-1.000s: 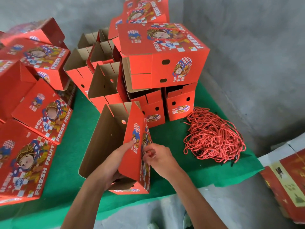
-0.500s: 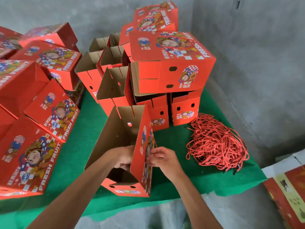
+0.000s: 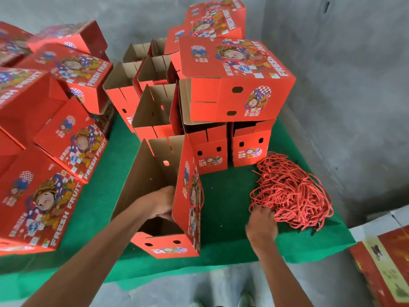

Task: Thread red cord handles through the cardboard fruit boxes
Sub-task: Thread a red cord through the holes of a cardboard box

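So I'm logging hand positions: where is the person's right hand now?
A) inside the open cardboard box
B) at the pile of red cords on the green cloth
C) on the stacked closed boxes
B: the right hand touches the near edge of the pile of red cords, while the left hand reaches inside the open cardboard box.

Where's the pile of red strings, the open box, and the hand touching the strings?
Red cord pile [image 3: 292, 193], head view, middle of heap.
Open box [image 3: 188, 209], head view, printed side.
Right hand [image 3: 261, 224], head view, back of hand.

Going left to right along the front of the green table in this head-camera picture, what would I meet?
Printed box lying flat → left hand inside the open box → right hand → cord pile.
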`<state>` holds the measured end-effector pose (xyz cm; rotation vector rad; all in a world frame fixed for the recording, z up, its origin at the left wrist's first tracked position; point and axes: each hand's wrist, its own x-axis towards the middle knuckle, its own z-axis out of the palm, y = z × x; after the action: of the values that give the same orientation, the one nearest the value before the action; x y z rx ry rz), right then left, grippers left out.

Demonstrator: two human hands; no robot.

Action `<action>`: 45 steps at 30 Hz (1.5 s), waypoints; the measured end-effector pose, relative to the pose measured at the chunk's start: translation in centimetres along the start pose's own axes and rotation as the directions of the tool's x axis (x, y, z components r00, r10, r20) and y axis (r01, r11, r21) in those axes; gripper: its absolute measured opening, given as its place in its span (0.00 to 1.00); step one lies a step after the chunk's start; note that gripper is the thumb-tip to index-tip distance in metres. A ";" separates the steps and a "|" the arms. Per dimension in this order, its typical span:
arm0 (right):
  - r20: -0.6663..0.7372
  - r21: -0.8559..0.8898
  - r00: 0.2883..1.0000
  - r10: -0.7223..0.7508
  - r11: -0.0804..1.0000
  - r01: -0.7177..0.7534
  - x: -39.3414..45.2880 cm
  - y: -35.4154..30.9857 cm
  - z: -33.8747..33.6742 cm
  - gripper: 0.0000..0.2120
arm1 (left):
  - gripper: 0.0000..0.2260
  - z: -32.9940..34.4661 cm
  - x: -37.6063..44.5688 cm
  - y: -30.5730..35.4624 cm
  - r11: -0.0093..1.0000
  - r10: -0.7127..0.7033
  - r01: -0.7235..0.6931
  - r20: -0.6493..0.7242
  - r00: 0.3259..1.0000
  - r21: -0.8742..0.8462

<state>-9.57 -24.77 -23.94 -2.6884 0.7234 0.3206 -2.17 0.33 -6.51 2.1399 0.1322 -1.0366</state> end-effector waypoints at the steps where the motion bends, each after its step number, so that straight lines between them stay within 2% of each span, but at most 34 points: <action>1: 0.032 -0.074 0.999 0.028 0.997 -0.025 0.2 1.0 0.0 0.21 | 0.03 -0.1 -0.2 0.3 0.991 0.039 -0.029 -0.074 0.997 0.132; 2: 0.059 -0.124 0.998 0.034 0.992 -0.027 0.4 1.8 0.1 0.18 | 0.05 -0.5 -0.4 0.6 0.943 0.111 -0.054 -0.157 0.981 0.328; 3: 0.075 -0.175 0.997 0.016 0.984 -0.003 0.6 2.7 0.4 0.16 | 0.07 -1.0 -0.5 1.0 0.842 0.211 -0.063 -0.219 0.953 0.536; 5: 0.071 -0.263 0.996 -0.057 0.962 0.073 0.8 3.5 0.8 0.14 | 0.16 -2.7 -1.2 1.5 0.575 0.418 -0.051 -0.240 0.876 0.817; 7: 0.038 -0.303 0.994 -0.105 0.947 0.111 1.1 3.6 0.5 0.13 | 0.20 -5.2 -2.4 1.8 0.297 0.557 0.006 -0.178 0.811 0.955; 8: 0.027 -0.328 0.993 -0.115 0.937 0.117 1.2 3.4 0.1 0.12 | 0.19 -6.5 -2.9 1.9 0.184 0.592 0.044 -0.146 0.792 0.982; 9: 0.013 -0.352 0.992 -0.128 0.928 0.125 1.1 3.2 -0.3 0.10 | 0.18 -7.7 -3.2 1.9 0.119 0.606 0.075 -0.132 0.784 0.990; 12: -0.084 -0.315 0.972 -0.217 0.932 0.181 1.2 2.4 -1.0 0.09 | 0.16 -10.2 -3.8 1.4 0.095 0.552 0.144 -0.173 0.815 0.985; 15: -0.176 -0.200 0.919 -0.352 0.927 0.317 1.4 1.0 -1.5 0.10 | 0.13 -11.4 -4.0 1.1 0.086 0.497 0.139 -0.163 0.852 0.987; 17: -0.205 -0.085 0.868 -0.452 0.892 0.444 1.5 -0.7 -2.2 0.10 | 0.12 -11.8 -4.2 1.2 0.104 0.481 0.108 -0.145 0.864 0.989; 19: -0.207 0.120 0.852 -0.481 0.851 0.510 1.4 -2.8 -3.3 0.10 | 0.13 -12.0 -4.5 1.6 0.117 0.469 0.074 -0.120 0.875 0.990; 21: -0.214 0.414 0.875 -0.434 0.771 0.484 1.2 -4.5 -4.6 0.07 | 0.14 -11.8 -4.9 2.0 0.147 0.450 0.058 -0.119 0.885 0.987; 23: -0.291 0.624 0.893 -0.344 0.639 0.449 1.3 -5.0 -5.5 0.04 | 0.16 -11.3 -5.5 2.2 0.219 0.414 0.062 -0.150 0.898 0.974; 27: -0.256 0.815 0.949 -0.185 0.486 0.315 1.9 -4.4 -6.1 0.06 | 0.18 -9.0 -6.2 2.7 0.252 0.377 0.087 -0.181 0.909 0.964; 29: -0.264 0.834 0.950 -0.168 0.455 0.312 1.9 -3.9 -6.0 0.07 | 0.13 -7.8 -6.0 3.0 0.294 0.385 -0.026 -0.093 0.918 0.956; 30: -0.261 0.851 0.950 -0.169 0.425 0.310 1.7 -3.7 -6.1 0.07 | 0.13 -7.3 -5.8 3.0 0.394 0.386 -0.120 -0.045 0.921 0.911; 31: -0.252 0.872 0.951 -0.181 0.383 0.304 1.4 -3.6 -6.1 0.08 | 0.15 -6.9 -5.5 2.9 0.547 0.353 -0.202 -0.005 0.936 0.812; 32: -0.239 0.892 0.949 -0.207 0.338 0.299 0.9 -3.7 -6.2 0.07 | 0.13 -6.6 -5.2 2.7 0.725 0.309 -0.263 0.041 0.950 0.636; 33: -0.219 0.912 0.943 -0.249 0.291 0.289 0.3 -4.0 -6.2 0.07 | 0.10 -6.2 -5.0 2.5 0.848 0.274 -0.282 0.083 0.958 0.448; 35: -0.156 0.944 0.933 -0.325 0.230 0.238 -1.1 -5.5 -6.0 0.10 | 0.09 -5.8 -4.5 1.9 0.931 0.250 -0.269 0.106 0.962 0.248; 38: -0.072 0.941 0.928 -0.366 0.284 0.185 -2.2 -8.4 -4.7 0.06 | 0.07 -4.9 -3.2 0.7 0.960 0.237 -0.255 0.147 0.960 0.118; 40: -0.041 0.923 0.924 -0.381 0.340 0.181 -2.5 -9.8 -3.8 0.04 | 0.17 -4.4 -2.4 0.0 0.976 0.205 -0.215 0.165 0.965 0.044; 42: -0.023 0.911 0.918 -0.395 0.370 0.182 -2.7 -10.9 -3.1 0.05 | 0.23 -3.8 -1.7 -0.2 0.983 0.182 -0.177 0.142 0.973 -0.046; 45: -0.008 0.870 0.916 -0.401 0.448 0.204 -2.8 -12.5 -2.4 0.11 | 0.18 -3.6 -1.4 -0.4 0.979 0.178 -0.158 0.158 0.971 -0.132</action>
<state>-5.14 -14.31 -17.63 -1.7007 0.1916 0.0764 -0.97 3.26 -4.27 1.9116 -0.0665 -1.0770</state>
